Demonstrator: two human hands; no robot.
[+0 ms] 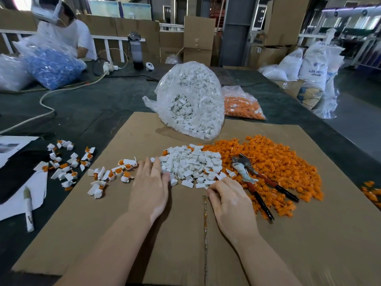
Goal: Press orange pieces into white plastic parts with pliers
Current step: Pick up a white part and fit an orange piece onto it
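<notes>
A dark-covered table (86, 104) stretches far into a warehouse-like room. Stacked cardboard boxes (199, 38) line the far side, a white railing (111, 41) runs far left, and white sacks (315, 65) stand far right on the grey floor (358, 104).

A person's left hand (149, 188) lies flat, fingers straight, against a heap of white plastic parts (190, 164) on a cardboard sheet (103, 234), while the right hand (229, 200) pinches a white piece at the heap's near edge. Red-and-black-handled pliers (257, 180) rest on the orange pieces (278, 162) toward the sheet's right edge.
</notes>
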